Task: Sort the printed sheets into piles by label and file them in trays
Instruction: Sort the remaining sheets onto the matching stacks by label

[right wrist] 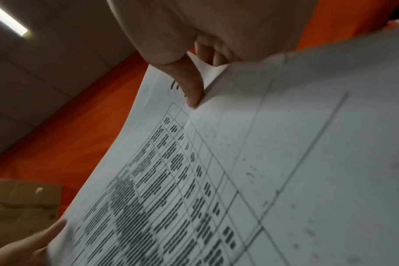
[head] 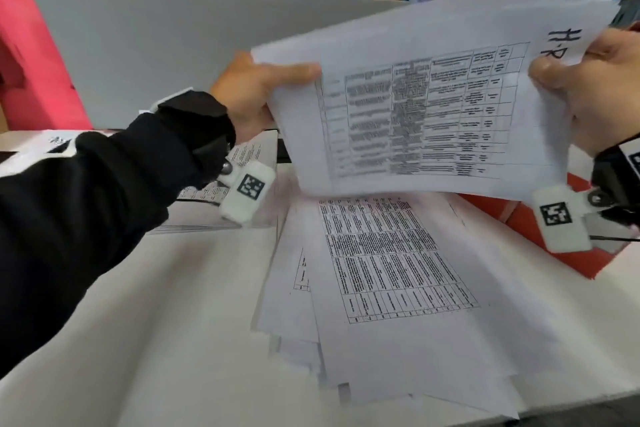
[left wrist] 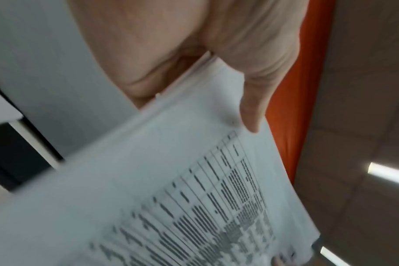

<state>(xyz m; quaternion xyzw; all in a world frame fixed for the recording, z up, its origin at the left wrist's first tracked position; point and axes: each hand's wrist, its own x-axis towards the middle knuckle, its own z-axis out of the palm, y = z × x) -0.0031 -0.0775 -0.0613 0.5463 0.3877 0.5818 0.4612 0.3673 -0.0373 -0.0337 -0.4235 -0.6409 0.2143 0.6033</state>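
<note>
Nearest on the white table [head: 173, 340] lies a loose, fanned heap of white printed sheets [head: 398, 305], not yet sorted. Above it, the left hand [head: 249, 90] and the right hand [head: 595, 87] each pinch one edge of a lifted bundle of table-printed sheets [head: 415, 107], thumbs on top. Behind it a red tray [head: 519, 215] shows. I judge much sorting is left.

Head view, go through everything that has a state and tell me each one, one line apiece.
Held stack of printed sheets: lifted off the table, tilted, gripped at both ends.
Left hand: grips the stack's left edge.
Right hand: grips the stack's right edge.
Loose pile of sheets: flat on the table, fanned unevenly.
</note>
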